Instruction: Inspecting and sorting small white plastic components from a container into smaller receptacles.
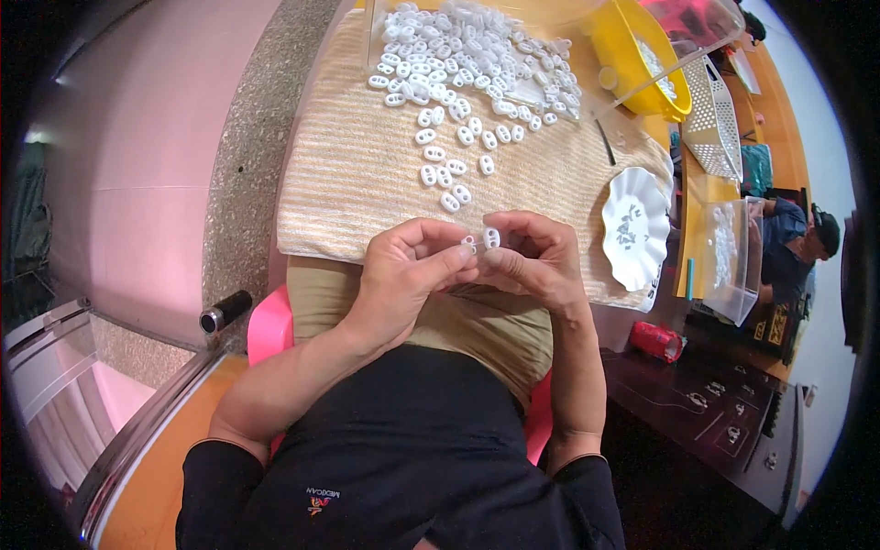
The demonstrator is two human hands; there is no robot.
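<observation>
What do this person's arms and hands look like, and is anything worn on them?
Both arms are bare from the upper arm down. Short black sleeves end above the elbows, part of a black top with a small coloured emblem on the chest. The left hand and right hand are bare too: no gloves, and no rings, watch or wristband that I can see.

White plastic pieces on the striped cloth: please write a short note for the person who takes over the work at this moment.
Left hand: fingers pinch a small white piece.
Right hand: fingers pinch a white oval piece, held against the other one, above the lap.
Loose white pieces lie heaped on the striped cloth; a few small parts lie in the white scalloped dish.
Done: cannot tell how many.
Left: the heap appears untouched.
</observation>
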